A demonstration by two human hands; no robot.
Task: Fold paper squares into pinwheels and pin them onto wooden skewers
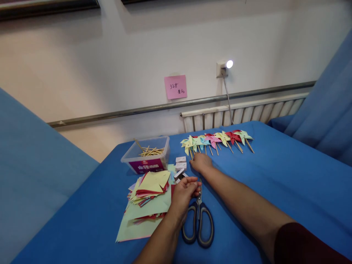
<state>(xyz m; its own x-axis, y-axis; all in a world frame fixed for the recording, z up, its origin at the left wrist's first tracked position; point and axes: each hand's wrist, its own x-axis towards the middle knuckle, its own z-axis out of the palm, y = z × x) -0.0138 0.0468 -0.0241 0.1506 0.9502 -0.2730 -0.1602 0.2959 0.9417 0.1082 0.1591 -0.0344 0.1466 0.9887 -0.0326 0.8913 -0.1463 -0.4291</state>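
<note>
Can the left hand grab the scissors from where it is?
Probably yes. The left hand hovers right by the blades of the scissors, which lie flat on the blue table with nothing covering them.

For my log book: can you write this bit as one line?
left hand: by scissors | right hand: at pinwheels | paper stack: left

Left hand (184, 191) drawn near, fingers curled loosely inward, forearm bare. Right arm stretched forward across, right hand (201, 162) palm down, fingers pointing away, dark sleeve at upper arm.
</note>
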